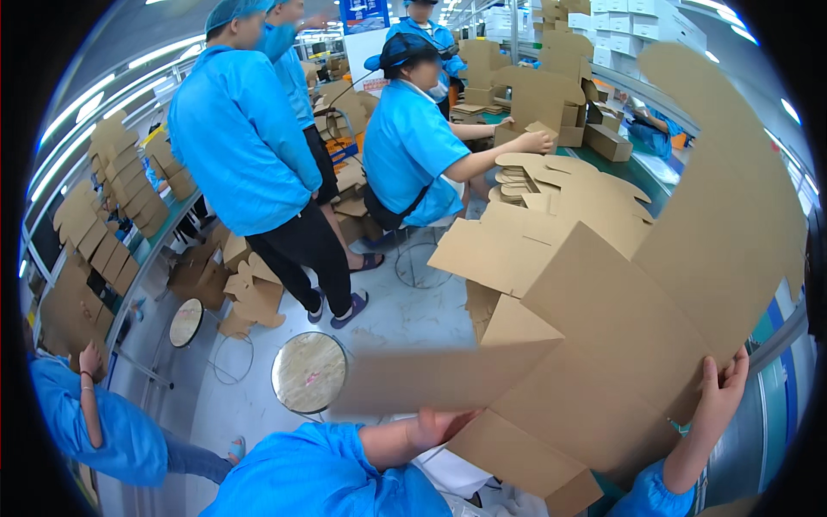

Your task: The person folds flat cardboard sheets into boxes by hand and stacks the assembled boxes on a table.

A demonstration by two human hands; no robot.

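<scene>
A large brown cardboard box blank [620, 336], partly folded, with a tall rounded panel, spreads in front of me. My right hand [726, 385] grips its right edge, thumb on the near face and the other fingers along the rim. At the lower left edge, my left hand [435, 426] is closed on the cardboard near a fold; it is smeared by motion, and its fingertips are partly hidden. A long side flap [431, 379] above that hand is blurred too. Just beyond lies a stack of flat cardboard blanks [577, 185].
A seated co-worker [413, 146] handles cardboard across the stack. Two people stand at left, one nearer [245, 142]; another person [103, 414] is at lower left. Round stools [308, 372] stand on the floor. Folded boxes [121, 172] line the left bench. A metal rail [780, 336] runs at right.
</scene>
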